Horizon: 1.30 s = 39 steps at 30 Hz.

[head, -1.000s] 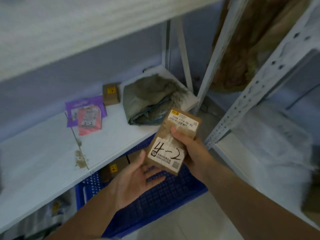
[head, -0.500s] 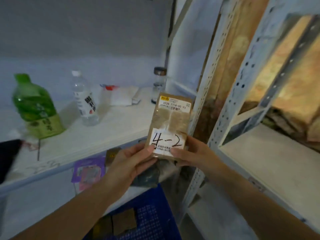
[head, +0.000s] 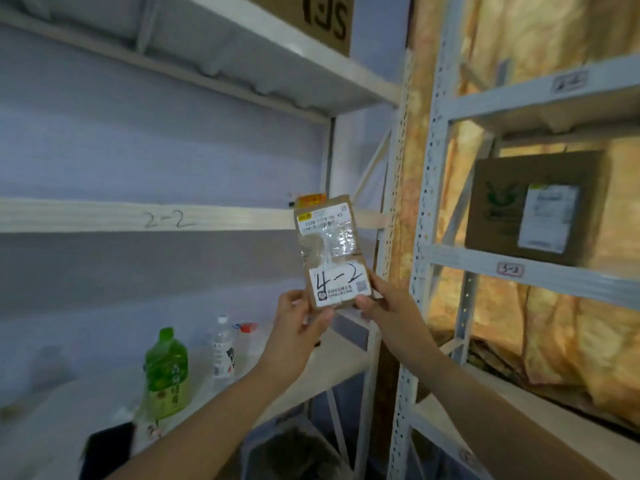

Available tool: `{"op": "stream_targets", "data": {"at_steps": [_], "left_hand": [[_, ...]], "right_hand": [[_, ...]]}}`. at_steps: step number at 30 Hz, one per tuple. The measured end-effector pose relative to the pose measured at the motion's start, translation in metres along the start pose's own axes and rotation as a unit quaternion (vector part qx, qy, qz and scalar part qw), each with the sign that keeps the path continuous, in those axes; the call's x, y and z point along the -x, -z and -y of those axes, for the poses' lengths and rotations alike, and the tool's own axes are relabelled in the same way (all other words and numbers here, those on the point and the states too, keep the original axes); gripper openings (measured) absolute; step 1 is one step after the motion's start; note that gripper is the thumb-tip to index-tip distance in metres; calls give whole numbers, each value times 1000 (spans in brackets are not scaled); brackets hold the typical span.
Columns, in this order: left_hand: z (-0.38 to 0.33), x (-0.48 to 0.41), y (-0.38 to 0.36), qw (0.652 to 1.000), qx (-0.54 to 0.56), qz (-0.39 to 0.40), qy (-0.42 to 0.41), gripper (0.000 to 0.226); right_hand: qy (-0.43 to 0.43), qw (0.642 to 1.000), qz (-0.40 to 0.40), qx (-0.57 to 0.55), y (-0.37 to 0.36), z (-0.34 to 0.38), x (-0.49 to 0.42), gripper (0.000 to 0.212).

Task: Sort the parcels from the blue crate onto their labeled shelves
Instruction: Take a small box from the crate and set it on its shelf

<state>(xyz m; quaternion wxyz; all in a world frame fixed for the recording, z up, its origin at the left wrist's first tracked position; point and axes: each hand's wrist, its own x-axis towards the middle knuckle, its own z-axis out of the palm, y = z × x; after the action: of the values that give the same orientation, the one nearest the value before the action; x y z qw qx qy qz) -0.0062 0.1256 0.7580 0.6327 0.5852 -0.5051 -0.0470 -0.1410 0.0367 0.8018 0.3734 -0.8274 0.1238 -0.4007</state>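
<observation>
Both hands are holding up a flat brown parcel (head: 330, 251) marked "4-2", upright in front of the shelving. The left hand (head: 300, 327) is pinching its lower left corner, the right hand (head: 382, 299) its lower right corner, each grip clamped on the cardboard, so most of the parcel is standing above the fingers. Behind it, a shelf edge (head: 166, 220) is reading "2-2"; a green bottle (head: 167, 372) is standing on the shelf below.

White shelf rack (head: 221, 216), front rail marked 2-2. Lower shelf (head: 332, 368) carries green bottle (head: 168, 372), clear bottle (head: 223, 351), red-capped item (head: 246, 328) behind. Right rack's shelf (head: 554, 271), tagged 3-2, holds cardboard box (head: 533, 206). Top shelf (head: 277, 60): printed carton (head: 325, 19).
</observation>
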Motion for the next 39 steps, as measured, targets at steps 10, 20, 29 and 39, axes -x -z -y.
{"op": "stream_targets", "data": {"at_steps": [10, 20, 29, 39], "left_hand": [[-100, -2, -44, 992, 70, 52, -92, 41], [-158, 5, -107, 986, 12, 104, -133, 38], [-193, 11, -188, 984, 93, 81, -126, 43], [-201, 4, -252, 982, 120, 60, -136, 38]], "right_hand": [[-24, 985, -151, 77, 83, 67, 35, 35], [-65, 979, -179, 70, 154, 78, 79, 41], [-62, 964, -207, 157, 239, 72, 113, 41], [-63, 952, -226, 197, 298, 45, 117, 38]]}}
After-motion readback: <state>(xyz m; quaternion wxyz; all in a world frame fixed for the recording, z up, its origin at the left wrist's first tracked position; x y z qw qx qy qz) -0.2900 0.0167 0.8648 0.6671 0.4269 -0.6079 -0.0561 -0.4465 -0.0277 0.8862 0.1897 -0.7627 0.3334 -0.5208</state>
